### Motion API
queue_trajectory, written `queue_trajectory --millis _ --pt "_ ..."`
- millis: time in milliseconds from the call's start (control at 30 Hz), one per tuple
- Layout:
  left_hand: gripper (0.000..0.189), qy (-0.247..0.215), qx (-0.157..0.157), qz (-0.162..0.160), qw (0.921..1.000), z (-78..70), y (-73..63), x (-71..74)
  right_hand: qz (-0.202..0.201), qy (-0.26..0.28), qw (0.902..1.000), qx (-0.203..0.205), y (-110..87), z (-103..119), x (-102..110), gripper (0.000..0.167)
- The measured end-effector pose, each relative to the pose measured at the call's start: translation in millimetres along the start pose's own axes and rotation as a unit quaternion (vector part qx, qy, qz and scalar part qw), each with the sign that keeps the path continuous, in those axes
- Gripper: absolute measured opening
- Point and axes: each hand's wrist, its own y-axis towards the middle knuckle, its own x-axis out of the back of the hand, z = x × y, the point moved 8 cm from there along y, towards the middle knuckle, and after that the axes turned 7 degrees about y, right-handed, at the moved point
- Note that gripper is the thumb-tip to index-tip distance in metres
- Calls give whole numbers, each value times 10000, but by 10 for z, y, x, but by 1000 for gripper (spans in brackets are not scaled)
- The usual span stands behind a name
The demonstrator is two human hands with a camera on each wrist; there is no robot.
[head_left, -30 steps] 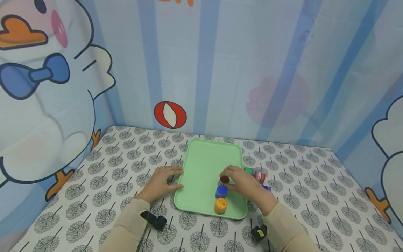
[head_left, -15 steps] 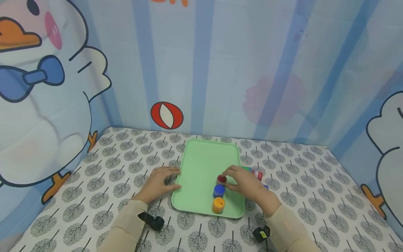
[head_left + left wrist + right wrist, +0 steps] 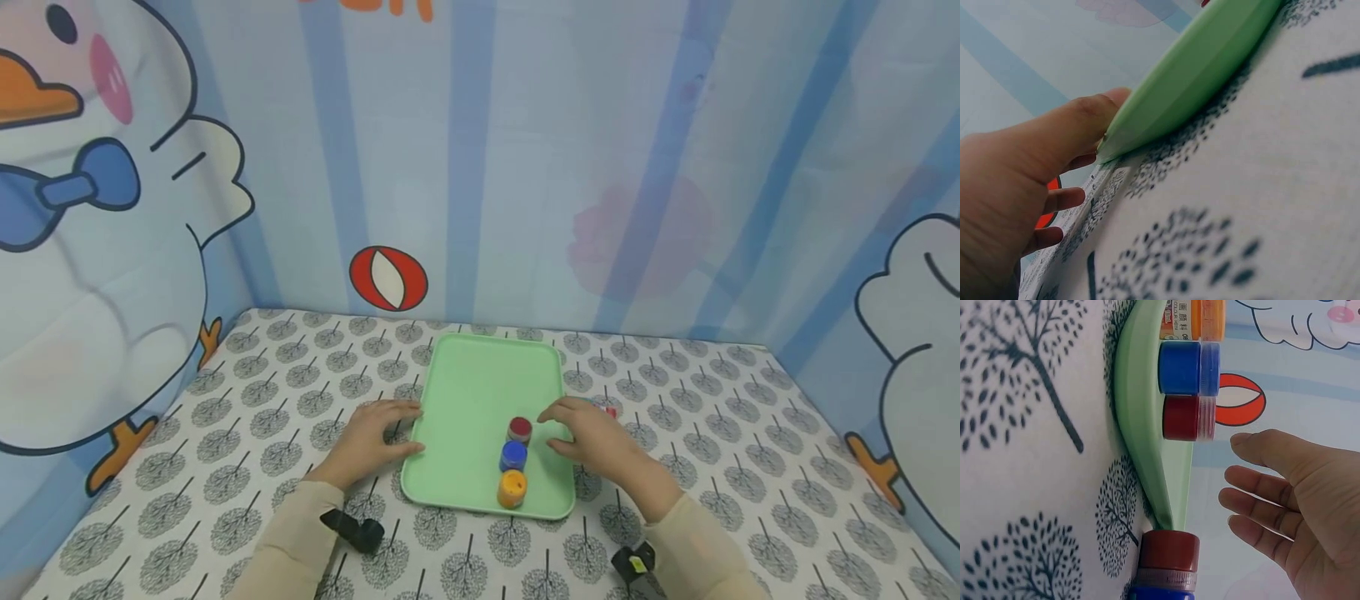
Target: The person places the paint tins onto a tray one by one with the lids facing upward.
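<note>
A row of small paint jars stands on the light green tray (image 3: pixel 480 375): a dark red jar (image 3: pixel 520 430), a blue jar (image 3: pixel 513 456) and an orange jar (image 3: pixel 512 488). My left hand (image 3: pixel 369 440) rests at the tray's left edge, its thumb against the rim in the left wrist view. Just right of the dark red jar, my right hand (image 3: pixel 600 443) hovers with spread, relaxed fingers and holds nothing. In the right wrist view a gap separates those fingers from the dark red jar (image 3: pixel 1189 417).
Outside the tray's right edge lie more jars, mostly hidden by the right hand; a red bit (image 3: pixel 611 412) of one shows. The right wrist view shows a brownish-red jar (image 3: pixel 1169 550) against a blue one (image 3: pixel 1161 594). A tree-patterned cloth (image 3: pixel 285 400) covers the table.
The right hand has let go of the dark red jar and drawn back to the right. That jar stays beside the blue one. The left hand keeps its place at the tray edge.
</note>
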Motion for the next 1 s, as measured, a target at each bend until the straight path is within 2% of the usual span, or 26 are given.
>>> queue_trajectory --millis 400,633,1000 --pt "54 -62 104 56 9999 44 -1 -31 -233 -1 9997 16 -59 -67 63 28" --pt "54 -111 108 53 9999 32 5 -26 -288 171 9994 54 -107 -113 82 26" --pt "54 -69 126 65 9999 24 6 -24 -594 224 9980 43 -207 -189 150 24"
